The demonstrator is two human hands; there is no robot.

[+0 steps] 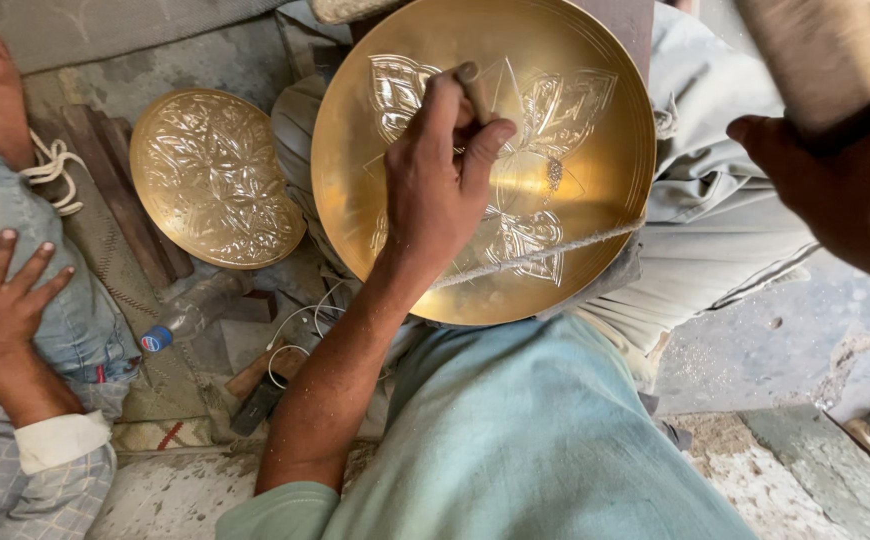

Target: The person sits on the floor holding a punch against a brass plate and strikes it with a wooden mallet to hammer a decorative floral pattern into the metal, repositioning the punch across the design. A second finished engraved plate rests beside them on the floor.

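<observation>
A large brass plate (605, 90) rests on my lap, held by a cord (555, 248) stretched across its lower part. A flower pattern is partly engraved in its middle. My left hand (440, 180) rests on the plate and grips a short metal chisel (474, 88), tip down against the engraving. My right hand (835, 170) is raised at the upper right, close to the camera, closed round a thick wooden handle (820, 55) of a hammer whose head is out of view.
A second, fully engraved brass plate (213, 178) lies on the floor to the left. Another person's hand (0, 300) rests on their knee at the far left, their foot above it. A plastic bottle (195, 312), white cable and small tools lie below the plates.
</observation>
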